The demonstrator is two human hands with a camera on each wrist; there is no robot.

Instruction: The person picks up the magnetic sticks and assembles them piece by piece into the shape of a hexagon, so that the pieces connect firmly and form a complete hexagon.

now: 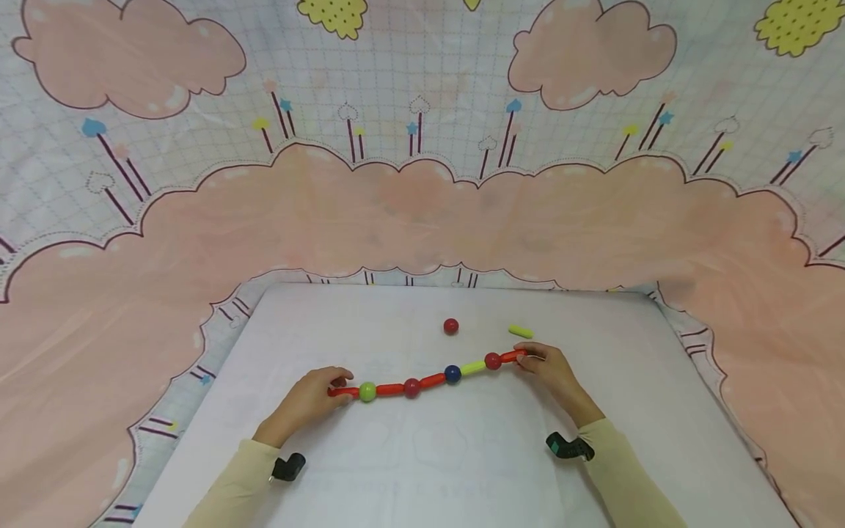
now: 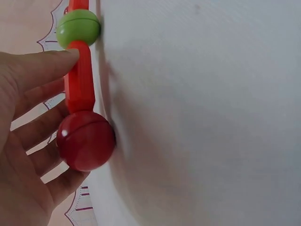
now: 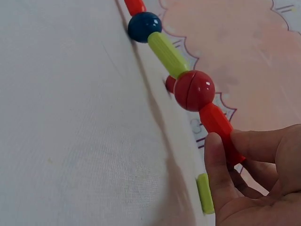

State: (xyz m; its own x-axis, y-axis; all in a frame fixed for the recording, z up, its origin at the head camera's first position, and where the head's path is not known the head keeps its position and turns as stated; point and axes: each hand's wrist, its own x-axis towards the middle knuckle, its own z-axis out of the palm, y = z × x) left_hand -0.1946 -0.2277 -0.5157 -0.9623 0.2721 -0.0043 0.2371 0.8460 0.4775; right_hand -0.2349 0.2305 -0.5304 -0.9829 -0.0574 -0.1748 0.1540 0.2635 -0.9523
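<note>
A chain of coloured balls and sticks stretches between my two hands, with a blue ball (image 1: 452, 374) near its middle. My left hand (image 1: 310, 396) pinches a red stick (image 2: 81, 80) at the left end, the thumb lying along it. That stick sits between a green ball (image 2: 78, 29) and a dark red ball (image 2: 86, 141) close to the palm; the head view hides this end ball behind the hand. On the other end, my right hand (image 1: 551, 370) pinches another red stick (image 3: 218, 125) between thumb and fingers. Beside it come a red ball (image 3: 194, 91) and a yellow-green stick (image 3: 168, 55).
Beyond the chain on the white table (image 1: 422, 455) lie a loose red ball (image 1: 451, 326) and a loose yellow-green stick (image 1: 520, 331), the stick just past my right fingertips. A printed cloth (image 1: 422, 220) surrounds the table's back and sides.
</note>
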